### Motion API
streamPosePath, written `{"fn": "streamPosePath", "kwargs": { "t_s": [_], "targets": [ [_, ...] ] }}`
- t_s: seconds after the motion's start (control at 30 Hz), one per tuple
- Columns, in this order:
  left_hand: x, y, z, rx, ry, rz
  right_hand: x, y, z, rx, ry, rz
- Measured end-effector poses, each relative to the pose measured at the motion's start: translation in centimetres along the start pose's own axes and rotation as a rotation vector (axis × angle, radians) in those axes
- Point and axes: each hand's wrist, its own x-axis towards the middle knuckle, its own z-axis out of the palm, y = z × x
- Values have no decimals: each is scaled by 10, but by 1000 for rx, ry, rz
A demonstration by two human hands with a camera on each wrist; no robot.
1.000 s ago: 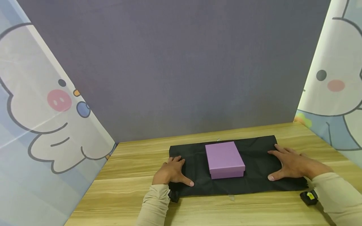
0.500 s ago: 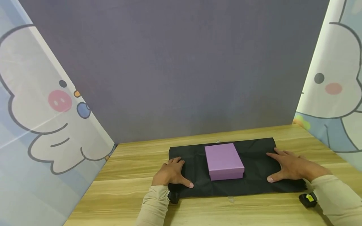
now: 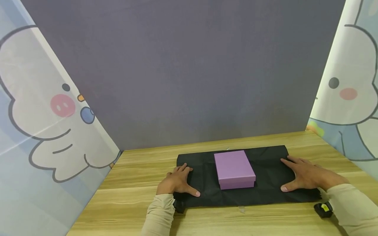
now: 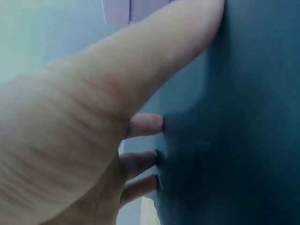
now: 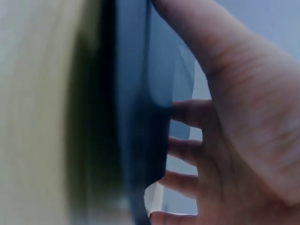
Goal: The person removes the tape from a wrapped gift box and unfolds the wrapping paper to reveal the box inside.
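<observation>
A purple lidded box (image 3: 234, 165) sits on a creased black sheet (image 3: 267, 191) spread across the table. At the sheet's left end lies my left hand (image 3: 177, 182), fingers spread and pressing on the black surface. The left wrist view shows its fingertips (image 4: 151, 123) against the sheet, with a corner of the purple box (image 4: 117, 10) beyond the thumb. My right hand (image 3: 307, 175) rests on the opposite end, thumb apart from the fingers. In the right wrist view, its fingers (image 5: 187, 113) extend along the sheet's edge (image 5: 140, 154). Neither hand touches the box.
The wooden table (image 3: 133, 196) extends around the sheet. Small clear pieces that look like tape (image 3: 241, 209) show at the sheet's front and back edges. A grey panel (image 3: 189, 72) stands behind, with cartoon-printed curtains (image 3: 38, 108) at both sides. A black wrist device (image 3: 323, 209) is under the right sleeve.
The hands have shifted very slightly outward, the left one to the left and the right one to the right. The box stays in place on the sheet.
</observation>
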Motion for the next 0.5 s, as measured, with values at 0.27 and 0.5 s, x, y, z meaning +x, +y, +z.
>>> {"fn": "streamPosePath", "kwargs": {
  "t_s": [0.27, 0.5],
  "targets": [
    [2, -2, -1, -19, -3, 1, -2, 3, 0, 27, -11, -16],
    [0, -3, -1, 2, 1, -5, 0, 3, 0, 36, -31, -23]
  ]
}}
